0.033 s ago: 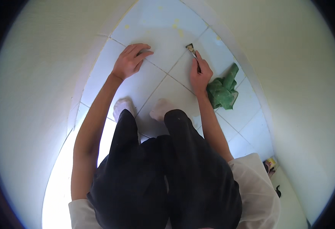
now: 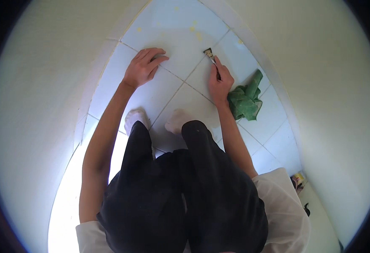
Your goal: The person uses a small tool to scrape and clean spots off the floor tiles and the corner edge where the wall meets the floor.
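My right hand (image 2: 221,82) is closed round the handle of a small scraper (image 2: 209,53). Its blade, smeared pale and dark, points up and a little left over the white floor tiles (image 2: 185,46). To the left, my left hand (image 2: 142,69) is spread over the tiles with fingers and thumb apart. I make out nothing held in it, though its palm side is hidden. A crumpled green cloth (image 2: 246,101) lies on the floor just right of my right wrist. Small yellow spots (image 2: 198,36) dot the tiles beyond both hands.
Cream walls rise close on the left (image 2: 54,76) and right (image 2: 320,76), narrowing toward the far end. My feet in pale socks (image 2: 135,118) are on the tiles below my hands. Bright light falls at lower left. Small items (image 2: 298,182) sit at lower right.
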A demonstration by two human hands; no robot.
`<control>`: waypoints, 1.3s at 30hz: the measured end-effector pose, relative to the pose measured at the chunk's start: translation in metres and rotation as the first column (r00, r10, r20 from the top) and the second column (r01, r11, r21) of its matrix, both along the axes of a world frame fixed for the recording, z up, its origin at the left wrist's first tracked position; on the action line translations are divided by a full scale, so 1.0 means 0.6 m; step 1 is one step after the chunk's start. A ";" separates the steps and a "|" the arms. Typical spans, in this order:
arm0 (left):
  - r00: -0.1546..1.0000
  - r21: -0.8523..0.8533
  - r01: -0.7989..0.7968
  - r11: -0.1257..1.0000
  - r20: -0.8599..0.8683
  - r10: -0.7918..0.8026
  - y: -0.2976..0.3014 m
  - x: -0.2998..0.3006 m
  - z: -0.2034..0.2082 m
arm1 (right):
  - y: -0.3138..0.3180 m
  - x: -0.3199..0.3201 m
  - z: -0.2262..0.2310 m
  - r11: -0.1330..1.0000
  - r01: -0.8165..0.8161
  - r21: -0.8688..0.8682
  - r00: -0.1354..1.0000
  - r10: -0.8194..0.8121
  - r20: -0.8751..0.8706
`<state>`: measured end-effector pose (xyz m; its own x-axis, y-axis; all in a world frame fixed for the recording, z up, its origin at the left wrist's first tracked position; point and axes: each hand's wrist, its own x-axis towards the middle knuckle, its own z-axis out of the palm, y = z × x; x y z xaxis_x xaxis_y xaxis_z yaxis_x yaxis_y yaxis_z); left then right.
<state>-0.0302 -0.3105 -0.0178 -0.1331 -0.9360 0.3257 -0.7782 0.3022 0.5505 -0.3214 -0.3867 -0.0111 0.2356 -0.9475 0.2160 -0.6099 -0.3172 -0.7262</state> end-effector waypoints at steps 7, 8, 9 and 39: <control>1.000 0.059 -0.023 0.998 0.011 0.022 -0.004 -0.011 -0.006 | -0.010 0.012 0.021 0.998 -0.043 -0.036 0.943 0.029 -0.331; 1.000 0.071 -0.023 0.997 0.005 0.022 -0.006 -0.008 -0.004 | -0.020 0.016 0.024 0.998 -0.070 0.008 0.942 0.069 -0.330; 1.000 0.075 -0.026 0.997 0.002 0.026 -0.007 -0.008 -0.004 | -0.028 0.017 0.031 0.993 -0.098 0.060 0.937 0.112 -0.330; 0.993 0.083 -0.085 0.993 -0.074 0.091 -0.012 -0.009 0.001 | -0.126 -0.056 0.106 0.984 -0.121 0.131 0.747 0.177 -0.641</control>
